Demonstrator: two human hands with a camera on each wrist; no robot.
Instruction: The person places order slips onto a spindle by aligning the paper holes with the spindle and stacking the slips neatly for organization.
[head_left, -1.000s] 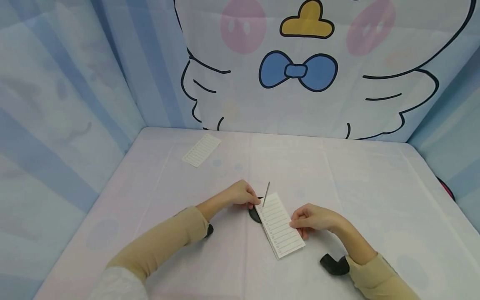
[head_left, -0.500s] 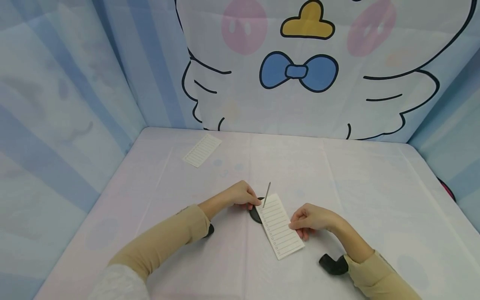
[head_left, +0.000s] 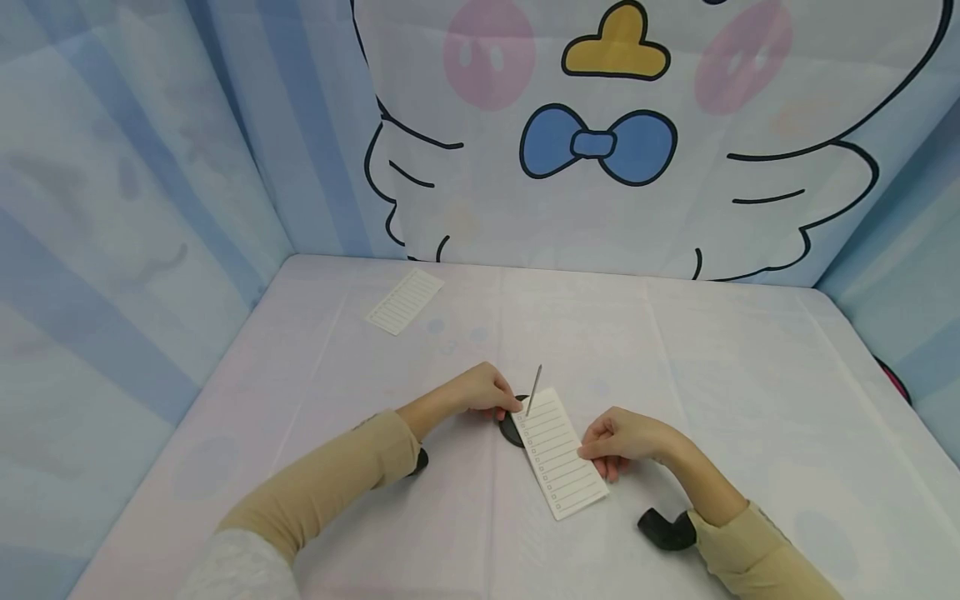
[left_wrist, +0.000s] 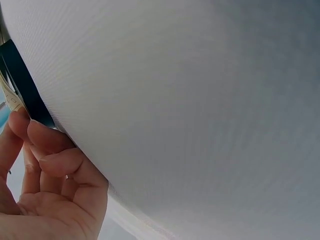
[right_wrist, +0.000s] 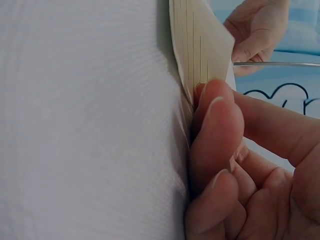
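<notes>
A metal spike (head_left: 534,388) stands up through the top end of several white checklist sheets (head_left: 562,460). Its round black base (head_left: 511,432) shows partly from under their upper left edge. My left hand (head_left: 482,390) pinches the upper left corner of the sheets, close to the base; in the left wrist view the finger and thumb meet at the paper (left_wrist: 12,98) beside the dark base (left_wrist: 29,87). My right hand (head_left: 626,435) pinches the right edge of the sheets. In the right wrist view the sheets (right_wrist: 200,42) lie in layers between thumb and fingers.
Another lined checklist sheet (head_left: 405,301) lies flat at the table's back left. A white cloth covers the table (head_left: 720,358). Blue striped curtain walls (head_left: 135,208) stand left and right, with a printed cartoon backdrop (head_left: 592,217) behind. Black wrist mounts (head_left: 667,530) sit by the sleeves.
Both hands keep their hold on the sheets. The lower end of the stack has settled slightly, its edges lying closer together; otherwise almost nothing differs.
</notes>
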